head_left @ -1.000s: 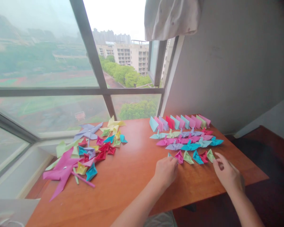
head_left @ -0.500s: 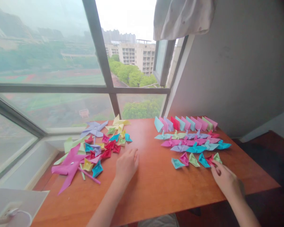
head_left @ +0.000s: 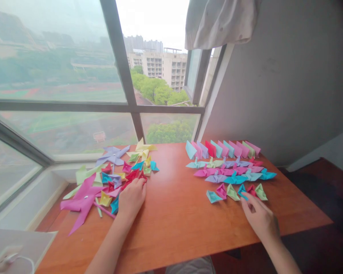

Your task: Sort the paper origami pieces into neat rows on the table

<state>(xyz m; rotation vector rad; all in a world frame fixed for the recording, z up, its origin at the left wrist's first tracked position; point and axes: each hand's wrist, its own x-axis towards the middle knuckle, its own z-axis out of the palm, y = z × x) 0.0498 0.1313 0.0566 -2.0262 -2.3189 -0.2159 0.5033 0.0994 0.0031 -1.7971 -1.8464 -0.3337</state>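
Note:
My left hand (head_left: 131, 198) rests on the near edge of a loose pile of small folded paper pieces (head_left: 122, 176) at the table's left. Its fingers are curled down over red and blue pieces; what they hold is hidden. My right hand (head_left: 258, 217) lies at the right, fingers stretched forward. The fingertips touch a blue folded piece (head_left: 241, 189) in the front row of small folded pieces (head_left: 232, 192). Nothing is gripped in that hand.
Rows of flat folded shapes (head_left: 231, 172) and upright folded pieces (head_left: 223, 149) lie behind the front row. Pink (head_left: 82, 199), purple (head_left: 112, 155) and yellow (head_left: 141, 148) pinwheels lie by the pile. The wooden table (head_left: 183, 224) meets a window; a white device with a cable (head_left: 8, 255) sits bottom left.
My left hand has left the front row on the right, crossed the table and landed on the left pile. My right hand has slid slightly left along the front row.

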